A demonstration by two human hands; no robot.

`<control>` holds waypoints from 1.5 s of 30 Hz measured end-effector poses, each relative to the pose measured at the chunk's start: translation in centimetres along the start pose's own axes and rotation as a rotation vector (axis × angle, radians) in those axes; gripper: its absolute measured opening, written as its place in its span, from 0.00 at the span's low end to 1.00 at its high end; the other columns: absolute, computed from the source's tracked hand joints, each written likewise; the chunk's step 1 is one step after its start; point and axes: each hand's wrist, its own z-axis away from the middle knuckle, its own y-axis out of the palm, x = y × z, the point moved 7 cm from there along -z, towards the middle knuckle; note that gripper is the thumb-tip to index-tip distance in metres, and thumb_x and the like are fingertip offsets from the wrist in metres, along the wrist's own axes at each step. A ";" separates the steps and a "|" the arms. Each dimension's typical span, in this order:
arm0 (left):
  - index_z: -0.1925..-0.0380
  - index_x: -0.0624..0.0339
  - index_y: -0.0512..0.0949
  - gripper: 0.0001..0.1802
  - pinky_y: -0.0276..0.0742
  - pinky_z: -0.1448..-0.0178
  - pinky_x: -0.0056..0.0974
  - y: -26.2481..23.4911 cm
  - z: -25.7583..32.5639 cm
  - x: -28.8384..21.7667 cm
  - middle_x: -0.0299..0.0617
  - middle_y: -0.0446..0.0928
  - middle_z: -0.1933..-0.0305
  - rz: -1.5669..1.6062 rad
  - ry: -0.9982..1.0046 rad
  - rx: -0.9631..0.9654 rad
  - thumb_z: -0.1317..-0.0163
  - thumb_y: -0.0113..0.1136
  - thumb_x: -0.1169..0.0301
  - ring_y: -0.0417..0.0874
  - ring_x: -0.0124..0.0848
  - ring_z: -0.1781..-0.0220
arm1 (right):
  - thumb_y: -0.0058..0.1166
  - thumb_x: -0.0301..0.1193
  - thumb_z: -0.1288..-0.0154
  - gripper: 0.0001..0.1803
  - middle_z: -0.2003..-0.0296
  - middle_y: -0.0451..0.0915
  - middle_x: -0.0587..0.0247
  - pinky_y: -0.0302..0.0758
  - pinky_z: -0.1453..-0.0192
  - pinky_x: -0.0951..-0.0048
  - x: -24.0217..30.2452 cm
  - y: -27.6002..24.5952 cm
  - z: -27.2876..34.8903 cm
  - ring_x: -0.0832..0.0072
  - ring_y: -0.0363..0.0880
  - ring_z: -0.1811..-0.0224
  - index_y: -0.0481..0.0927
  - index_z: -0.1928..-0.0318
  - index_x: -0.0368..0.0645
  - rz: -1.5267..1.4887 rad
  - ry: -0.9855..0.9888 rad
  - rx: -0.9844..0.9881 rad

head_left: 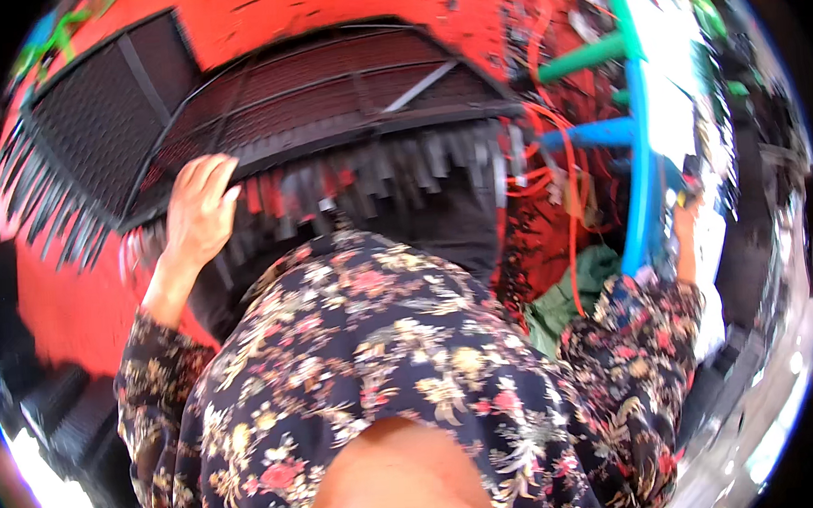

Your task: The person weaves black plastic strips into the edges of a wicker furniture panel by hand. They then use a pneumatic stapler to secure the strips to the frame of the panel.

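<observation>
A black metal frame (pixel 326 129) covered in dark woven mesh lies across my lap and knees, with loose flat strips (pixel 393 167) hanging from its near edge. A second woven panel (pixel 96 109) joins it at an angle on the left. My left hand (pixel 203 205) is closed over the near rim of the frame, close to where the panels meet. At the far right, my right hand (pixel 687 210) reaches beside a bright white surface. It is small and blurred there, and something dark shows by its fingers, too unclear to name.
A blue and green tubular frame (pixel 637 141) stands on the right, its crossbars pointing towards me. Orange cord (pixel 569 199) trails beside it, above a crumpled green cloth (pixel 570 296). The red floor (pixel 274 8) is strewn with dark scraps. Black woven pieces (pixel 70 410) lie at the left.
</observation>
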 end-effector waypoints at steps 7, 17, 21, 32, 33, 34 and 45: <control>0.52 0.68 0.73 0.17 0.71 0.46 0.47 2.1 0.5 4.1 0.54 0.75 0.56 0.081 -0.072 0.129 0.39 0.56 0.70 0.75 0.52 0.51 | 0.49 0.34 0.40 0.28 0.57 0.76 0.52 0.69 0.44 0.63 1.0 -2.1 2.8 0.61 0.75 0.53 0.62 0.40 0.41 -0.020 0.027 -0.213; 0.55 0.71 0.72 0.15 0.70 0.48 0.46 1.7 0.6 6.9 0.57 0.73 0.58 0.136 -0.064 0.195 0.40 0.55 0.73 0.74 0.53 0.55 | 0.46 0.31 0.39 0.18 0.56 0.81 0.50 0.72 0.44 0.64 -10.5 -8.1 10.3 0.59 0.80 0.52 0.79 0.48 0.47 0.042 0.344 -0.394; 0.55 0.72 0.72 0.15 0.70 0.48 0.46 1.5 1.9 8.6 0.58 0.73 0.58 0.158 -0.107 0.231 0.39 0.53 0.72 0.74 0.53 0.55 | 0.45 0.27 0.40 0.16 0.55 0.81 0.49 0.74 0.44 0.60 -8.6 -7.7 10.1 0.54 0.80 0.51 0.81 0.53 0.43 0.231 0.289 -0.273; 0.58 0.73 0.71 0.16 0.70 0.52 0.44 0.1 4.2 10.8 0.56 0.72 0.62 0.215 -0.134 0.225 0.39 0.53 0.68 0.74 0.51 0.60 | 0.45 0.30 0.38 0.14 0.54 0.80 0.48 0.73 0.45 0.58 -7.0 -8.9 10.2 0.52 0.77 0.49 0.80 0.54 0.47 0.237 0.283 -0.159; 0.57 0.72 0.72 0.16 0.70 0.51 0.44 0.0 4.3 11.0 0.56 0.72 0.61 0.226 -0.153 0.232 0.40 0.53 0.70 0.74 0.51 0.59 | 0.45 0.31 0.38 0.14 0.55 0.80 0.49 0.73 0.44 0.58 -6.7 -9.0 10.2 0.52 0.77 0.49 0.80 0.54 0.47 0.230 0.278 -0.167; 0.57 0.72 0.72 0.15 0.70 0.50 0.44 -0.1 4.3 11.1 0.57 0.73 0.61 0.241 -0.167 0.243 0.41 0.54 0.72 0.75 0.51 0.58 | 0.44 0.33 0.37 0.15 0.54 0.80 0.48 0.73 0.44 0.57 -7.5 -9.1 10.0 0.52 0.77 0.49 0.81 0.55 0.47 0.202 0.319 -0.171; 0.62 0.70 0.74 0.13 0.71 0.56 0.42 -2.8 1.4 10.5 0.51 0.74 0.66 0.269 -0.112 0.265 0.45 0.56 0.73 0.76 0.46 0.64 | 0.45 0.32 0.40 0.15 0.56 0.80 0.43 0.74 0.45 0.56 -12.2 -5.3 8.5 0.49 0.78 0.50 0.81 0.56 0.44 0.270 0.343 -0.164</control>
